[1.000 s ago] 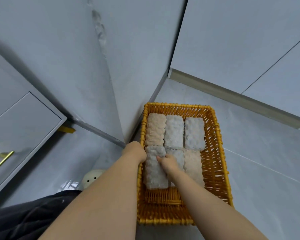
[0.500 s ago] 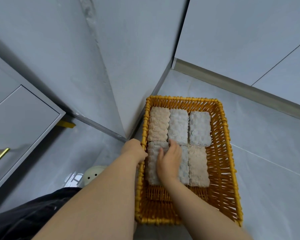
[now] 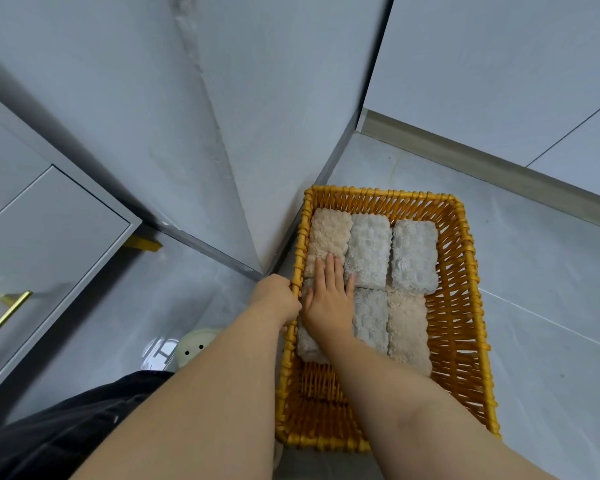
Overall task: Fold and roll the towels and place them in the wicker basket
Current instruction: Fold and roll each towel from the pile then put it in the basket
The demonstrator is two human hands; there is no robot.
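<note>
An orange wicker basket [image 3: 461,306] stands on the grey floor against a wall corner. Several rolled towels lie in it in two rows: a beige one [image 3: 328,233], a grey-white one [image 3: 369,251] and a white one [image 3: 414,258] at the back, then a grey one [image 3: 369,320] and a beige one [image 3: 407,327] in front. A white towel [image 3: 307,344] at the front left is mostly hidden under my right hand [image 3: 329,296], which lies flat on it with fingers stretched onto the back beige roll. My left hand [image 3: 278,297] grips the basket's left rim.
A grey wall corner rises just left of the basket. A grey cabinet [image 3: 42,244] with a gold handle [image 3: 4,317] stands at the left. A pale round object [image 3: 194,346] lies on the floor near my dark clothing [image 3: 66,424]. A skirting strip runs behind the basket.
My right hand has slid forward along the front left towel and flattened, its fingers now reaching the back beige roll. The left hand has stayed on the basket rim.
</note>
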